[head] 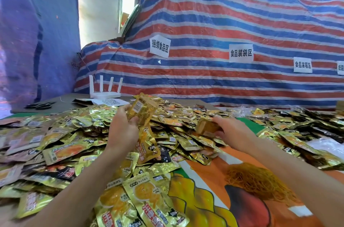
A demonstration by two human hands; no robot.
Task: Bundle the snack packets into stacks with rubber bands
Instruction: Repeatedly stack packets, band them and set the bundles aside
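A big heap of gold foil snack packets [78, 145] covers the table. My left hand [122, 128] holds a small stack of packets [142, 110] upright above the heap, barcode side facing me. My right hand [229, 130] grips another packet [206, 126] lying on the heap to the right of the stack. A loose pile of yellow rubber bands [255, 180] lies on the orange printed sheet, beside my right forearm.
A white router [105, 89] with several antennas, papers and black scissors [40, 105] sit at the table's far left. A striped tarp [223, 31] with paper signs rises behind. More packets [307, 124] spread to the right. The orange sheet [210, 163] shows in front.
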